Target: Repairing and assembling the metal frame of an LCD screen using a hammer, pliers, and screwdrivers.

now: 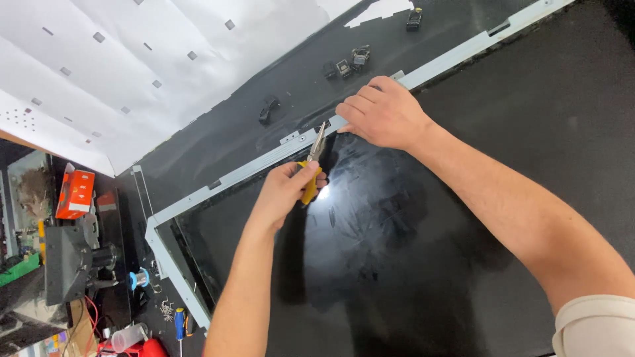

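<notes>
A large flat display panel (410,251) lies face up across the bench, its dark glossy sheet catching a glare spot, and a pale metal frame (251,168) runs along its far edge and down its left side. The frame is still seated around the panel as far as the view shows, so the work on that edge looks to be underway, not finished; several small black clips (344,66) lie loose on the dark surface beyond the frame, with another black clip (268,108) further left, which suggests some pieces are already off. The left hand (284,192) is closed around the yellow handles of a pair of needle-nose pliers (313,165), whose slim tips point up to the frame's far edge, at or just beside it. The right hand (383,114) rests flat on that same frame strip just right of the plier tips, fingers curled down and pressing, holding nothing that can be made out. White reflector sheets (132,59) with small square marks spread over the far left. At the near left sit an orange box (75,194), scattered screws (165,309) and a blue-handled screwdriver (179,322).
</notes>
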